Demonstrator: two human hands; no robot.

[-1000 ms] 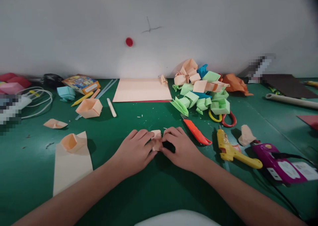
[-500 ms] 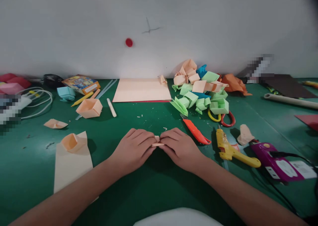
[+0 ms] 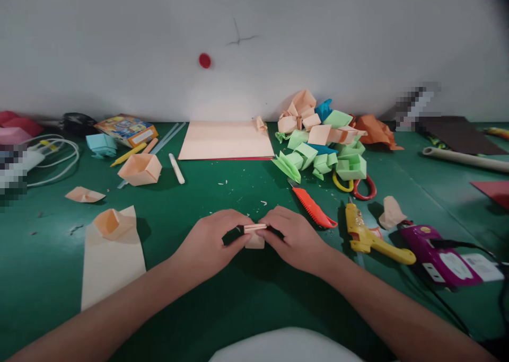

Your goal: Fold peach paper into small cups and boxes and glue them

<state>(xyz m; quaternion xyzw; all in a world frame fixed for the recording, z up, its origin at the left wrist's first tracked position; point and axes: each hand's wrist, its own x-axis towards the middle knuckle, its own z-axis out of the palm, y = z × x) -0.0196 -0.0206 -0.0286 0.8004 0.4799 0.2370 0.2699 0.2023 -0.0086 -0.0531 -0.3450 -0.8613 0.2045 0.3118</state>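
Note:
Between my two hands, low over the middle of the green table, is a small folded piece of peach paper (image 3: pixel 255 240). Its thick layered fold faces up and a flat square flap hangs toward me. My left hand (image 3: pixel 218 240) pinches its left side between thumb and fingers. On the right side, the thumb and fingers of my right hand (image 3: pixel 289 239) grip it too, partly covering it. Just beyond my right hand lies an orange utility knife (image 3: pixel 314 207). Left of my left hand, a peach paper cup shape (image 3: pixel 112 225) rests on a cream sheet (image 3: pixel 109 269).
Peach sheets (image 3: pixel 226 139) lie by the wall. Right of them is a heap of folded green papers (image 3: pixel 306 155), with scissors (image 3: pixel 363 187) partly under it. A yellow glue gun (image 3: pixel 360 235) and a purple power strip (image 3: pixel 441 258) with cables lie right. An open peach box (image 3: pixel 140 169) stands left.
The folded paper has turned in my fingers, so its square flap now shows below the fold. My left thumb and fingers have spread apart somewhat. The view has shifted slightly.

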